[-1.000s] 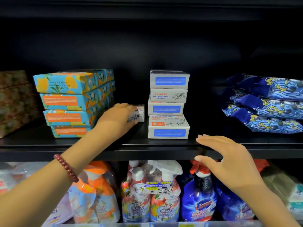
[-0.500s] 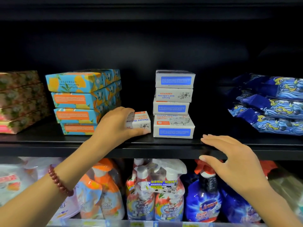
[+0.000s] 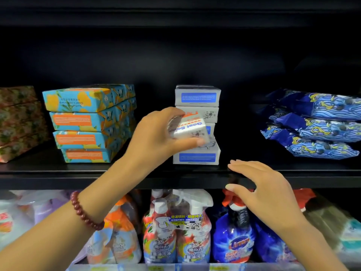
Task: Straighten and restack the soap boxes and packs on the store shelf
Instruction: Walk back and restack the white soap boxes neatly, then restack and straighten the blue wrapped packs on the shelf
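My left hand grips a white goat soap box, lifted off the shelf and tilted in front of the stack of white soap boxes. That stack stands mid-shelf, its middle boxes partly hidden by the held box. A stack of blue and orange soap boxes sits to the left. Blue wave-pattern packs lie piled at the right. My right hand rests with straight fingers on the front edge of the black shelf.
Floral brown boxes are stacked at the far left. Below the shelf stand spray bottles and refill pouches of detergent. The back of the shelf is dark.
My left hand pulled the goat soap box forward from beside the white stack, then lifted it up and right in front of the stack. My right hand stayed on the shelf edge.
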Available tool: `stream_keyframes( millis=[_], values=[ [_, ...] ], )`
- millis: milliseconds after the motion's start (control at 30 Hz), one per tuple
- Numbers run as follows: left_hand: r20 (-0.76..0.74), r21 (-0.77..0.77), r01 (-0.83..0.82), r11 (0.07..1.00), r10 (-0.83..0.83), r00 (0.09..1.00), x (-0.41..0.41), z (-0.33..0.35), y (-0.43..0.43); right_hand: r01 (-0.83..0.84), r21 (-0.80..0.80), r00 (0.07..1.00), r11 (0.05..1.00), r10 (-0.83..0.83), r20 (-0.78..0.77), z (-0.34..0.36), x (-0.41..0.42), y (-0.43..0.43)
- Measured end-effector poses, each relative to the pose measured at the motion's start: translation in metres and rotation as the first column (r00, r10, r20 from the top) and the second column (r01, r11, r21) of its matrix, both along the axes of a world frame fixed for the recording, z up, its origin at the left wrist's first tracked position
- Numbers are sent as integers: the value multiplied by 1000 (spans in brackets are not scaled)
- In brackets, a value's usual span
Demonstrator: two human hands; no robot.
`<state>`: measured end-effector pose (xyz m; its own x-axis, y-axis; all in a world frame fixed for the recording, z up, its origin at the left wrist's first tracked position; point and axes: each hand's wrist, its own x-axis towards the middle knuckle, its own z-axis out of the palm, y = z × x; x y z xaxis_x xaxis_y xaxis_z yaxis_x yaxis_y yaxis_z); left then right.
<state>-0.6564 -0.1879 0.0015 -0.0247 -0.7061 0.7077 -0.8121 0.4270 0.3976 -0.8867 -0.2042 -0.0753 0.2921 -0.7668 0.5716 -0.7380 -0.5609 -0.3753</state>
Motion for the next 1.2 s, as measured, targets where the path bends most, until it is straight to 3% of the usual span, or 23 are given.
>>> stream_keyframes(
  millis=[267, 433, 767, 933, 1000, 1100, 1200],
  values=[
    [286, 82, -14, 997, -10, 958, -28, -1, -25, -19, 13, 1000, 1000, 19, -14, 0, -2, -4],
    [261, -162, 26, 986, 18, 965, -25, -12, -12, -21, 12, 1000, 1000, 21, -21, 0, -3, -5],
    [190, -121, 37, 992, -14, 982, -21, -17, -10, -8, -3, 1000, 1000, 8, 1, 0, -1, -5],
    [248, -199, 28, 980, 23, 969, -25, -18, -6, -72, 21, 996, 997, 73, -44, 4, -4, -4],
    [246, -244, 83, 966, -21, 969, -32, -17, -3, -112, 27, 994, 993, 111, 22, 8, -8, -3],
    [230, -251, 148, 957, -90, 969, -52, -16, 0, -16, -124, 977, 992, 42, 209, 22, -29, -1],
    [232, -204, 180, 962, -131, 964, -78, -23, -2, 157, -300, 957, 941, -70, 283, 45, -65, -4]
  ],
)
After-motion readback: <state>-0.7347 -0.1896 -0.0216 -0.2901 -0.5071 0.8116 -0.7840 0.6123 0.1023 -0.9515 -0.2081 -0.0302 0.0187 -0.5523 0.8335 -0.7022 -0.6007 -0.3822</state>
